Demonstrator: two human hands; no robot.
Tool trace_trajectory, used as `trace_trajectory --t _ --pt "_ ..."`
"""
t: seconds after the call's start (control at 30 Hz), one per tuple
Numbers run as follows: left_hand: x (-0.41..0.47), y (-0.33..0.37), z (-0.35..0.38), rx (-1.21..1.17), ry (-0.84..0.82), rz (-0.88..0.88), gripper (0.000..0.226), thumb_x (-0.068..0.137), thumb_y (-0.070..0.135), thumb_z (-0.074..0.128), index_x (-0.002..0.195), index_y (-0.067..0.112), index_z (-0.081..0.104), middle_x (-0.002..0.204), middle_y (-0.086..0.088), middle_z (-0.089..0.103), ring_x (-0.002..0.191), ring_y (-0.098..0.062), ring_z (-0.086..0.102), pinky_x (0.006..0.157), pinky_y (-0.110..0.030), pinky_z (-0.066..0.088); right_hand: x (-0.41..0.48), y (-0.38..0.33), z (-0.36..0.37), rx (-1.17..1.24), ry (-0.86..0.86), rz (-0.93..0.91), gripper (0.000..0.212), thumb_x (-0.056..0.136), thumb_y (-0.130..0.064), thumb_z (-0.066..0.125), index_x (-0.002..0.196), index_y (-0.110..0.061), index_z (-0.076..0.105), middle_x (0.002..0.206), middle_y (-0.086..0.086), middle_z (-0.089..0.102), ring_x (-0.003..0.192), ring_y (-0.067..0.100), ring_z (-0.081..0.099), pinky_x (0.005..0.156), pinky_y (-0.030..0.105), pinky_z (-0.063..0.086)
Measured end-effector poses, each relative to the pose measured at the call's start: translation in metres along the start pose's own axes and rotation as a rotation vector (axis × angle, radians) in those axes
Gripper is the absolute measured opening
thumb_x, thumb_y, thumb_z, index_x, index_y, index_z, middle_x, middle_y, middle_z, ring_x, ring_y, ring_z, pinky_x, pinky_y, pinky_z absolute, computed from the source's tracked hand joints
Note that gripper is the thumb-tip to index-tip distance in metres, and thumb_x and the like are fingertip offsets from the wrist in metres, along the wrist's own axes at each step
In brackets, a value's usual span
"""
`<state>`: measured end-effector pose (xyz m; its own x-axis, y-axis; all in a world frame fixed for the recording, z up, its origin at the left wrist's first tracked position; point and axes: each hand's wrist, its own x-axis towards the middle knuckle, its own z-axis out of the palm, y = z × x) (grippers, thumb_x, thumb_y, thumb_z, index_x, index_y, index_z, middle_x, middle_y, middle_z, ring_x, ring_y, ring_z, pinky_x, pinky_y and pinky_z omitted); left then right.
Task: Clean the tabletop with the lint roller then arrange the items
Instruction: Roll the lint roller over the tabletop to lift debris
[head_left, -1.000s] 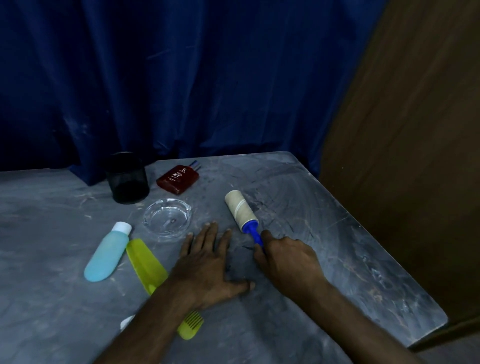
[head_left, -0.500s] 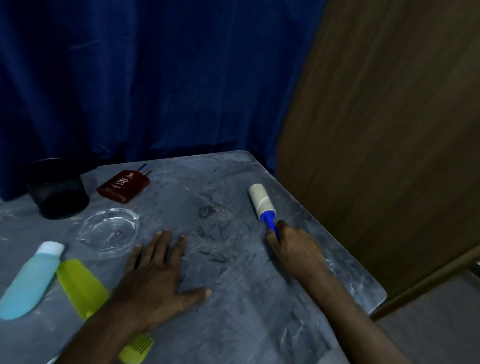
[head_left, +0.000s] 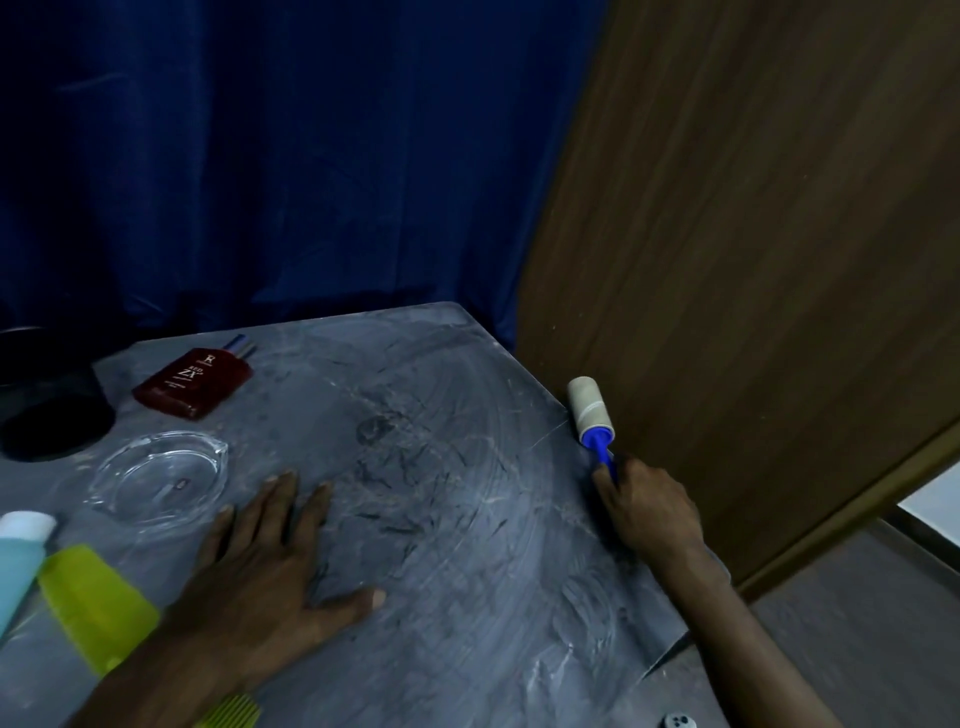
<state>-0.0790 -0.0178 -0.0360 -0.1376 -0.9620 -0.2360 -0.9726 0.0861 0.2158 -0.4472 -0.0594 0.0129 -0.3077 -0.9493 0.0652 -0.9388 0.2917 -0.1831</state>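
In the head view, the right hand (head_left: 649, 512) was closed around the lint roller (head_left: 589, 410), which had travelled from mid-surface to the right edge of the surface (head_left: 467, 545). The left hand (head_left: 260, 566) lay flat, empty. Cleaning was probably under way, arranging not begun.

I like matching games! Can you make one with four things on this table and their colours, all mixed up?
Things:
1. lint roller handle
2. comb
3. flat bottle
4. ashtray

Colours:
A. clear
B. dark red
C. blue
D. yellow-green

Pairs: 1-C, 2-D, 3-B, 4-A.

The right hand holds the blue handle at the table's right edge. The comb lies partly under the left arm, whose left hand rests flat on the table.
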Motion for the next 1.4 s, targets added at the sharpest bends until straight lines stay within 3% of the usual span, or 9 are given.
trace_trajectory --t 0.2,0.33,0.4,0.5,0.6,0.73,0.87,1.07,1.4 --pt "-0.003 0.003 -0.005 0.008 -0.011 0.003 0.155 0.028 0.11 -0.017 0.163 0.035 -0.026 0.174 -0.003 -0.03 0.162 -0.021 -0.023 0.13 -0.046 -0.011 -0.002 -0.011 0.004 0.039 -0.035 -0.024 0.028 0.106 -0.044 0.045 0.106 -0.018 0.058 0.076 -0.004 0.058 0.064 0.01 0.058 0.052 0.025 0.041" --pt "-0.002 0.003 -0.005 0.01 0.001 0.006 0.157 0.027 0.11 -0.018 0.164 0.033 -0.023 0.174 -0.004 -0.029 0.162 -0.022 -0.023 0.13 -0.046 -0.012 -0.002 -0.028 0.008 0.007 -0.015 -0.081 0.025 0.106 -0.044 0.043 0.102 -0.021 0.053 0.076 -0.005 0.055 0.064 0.009 0.055 0.051 0.025 0.037" --pt "-0.002 0.002 -0.003 -0.01 -0.001 0.004 0.15 0.038 0.112 -0.007 0.165 0.033 -0.022 0.174 -0.005 -0.028 0.162 -0.021 -0.024 0.13 -0.046 -0.013 -0.002 -0.037 0.013 -0.012 0.013 -0.136 0.027 0.106 -0.043 0.043 0.102 -0.019 0.054 0.075 -0.006 0.054 0.065 0.01 0.055 0.053 0.026 0.037" --pt "-0.002 0.002 -0.003 -0.015 -0.013 -0.001 0.13 0.07 0.105 0.027 0.166 0.03 -0.02 0.174 -0.006 -0.028 0.161 -0.022 -0.024 0.13 -0.047 -0.015 -0.002 -0.055 0.019 -0.001 -0.011 -0.205 0.027 0.107 -0.044 0.043 0.098 -0.02 0.053 0.071 -0.008 0.049 0.061 0.005 0.048 0.051 0.021 0.029" --pt "-0.002 0.002 -0.003 -0.023 0.003 0.012 0.127 0.076 0.099 0.037 0.166 0.028 -0.019 0.174 -0.007 -0.027 0.161 -0.022 -0.025 0.13 -0.048 -0.015 -0.004 -0.079 0.024 -0.015 -0.084 -0.279 0.033 0.106 -0.048 0.04 0.112 -0.019 0.054 0.076 -0.006 0.053 0.065 0.008 0.053 0.054 0.025 0.036" --pt "-0.001 0.001 0.0 -0.034 0.026 0.02 0.128 0.076 0.098 0.039 0.167 0.027 -0.017 0.174 -0.008 -0.027 0.161 -0.022 -0.026 0.13 -0.049 -0.015 -0.015 -0.114 0.028 -0.044 -0.149 -0.363 0.04 0.106 -0.051 0.039 0.124 -0.019 0.053 0.088 -0.001 0.06 0.078 0.016 0.061 0.068 0.033 0.051" --pt "-0.003 0.001 0.001 -0.041 0.052 0.021 0.129 0.075 0.097 0.041 0.168 0.027 -0.015 0.175 -0.008 -0.025 0.161 -0.023 -0.025 0.13 -0.05 -0.014 -0.031 -0.141 0.035 -0.064 -0.065 -0.457 0.04 0.107 -0.049 0.037 0.125 -0.019 0.055 0.087 -0.002 0.058 0.074 0.017 0.055 0.066 0.032 0.043" --pt "-0.003 0.001 0.003 -0.069 0.074 0.03 0.129 0.075 0.096 0.044 0.168 0.027 -0.013 0.175 -0.008 -0.024 0.161 -0.022 -0.026 0.13 -0.051 -0.014 -0.052 -0.175 0.049 -0.082 -0.035 -0.565 0.044 0.104 -0.051 0.036 0.129 -0.02 0.054 0.106 0.009 0.073 0.096 0.031 0.07 0.08 0.04 0.054" --pt "-0.013 0.005 0.0 -0.083 0.085 0.03 0.124 0.081 0.09 0.046 0.168 0.025 -0.012 0.176 -0.007 -0.021 0.162 -0.022 -0.024 0.13 -0.052 -0.013 -0.067 -0.196 0.052 -0.079 -0.047 -0.661 0.046 0.105 -0.052 0.035 0.136 -0.021 0.049 0.11 0.01 0.073 0.099 0.033 0.07 0.082 0.042 0.055"
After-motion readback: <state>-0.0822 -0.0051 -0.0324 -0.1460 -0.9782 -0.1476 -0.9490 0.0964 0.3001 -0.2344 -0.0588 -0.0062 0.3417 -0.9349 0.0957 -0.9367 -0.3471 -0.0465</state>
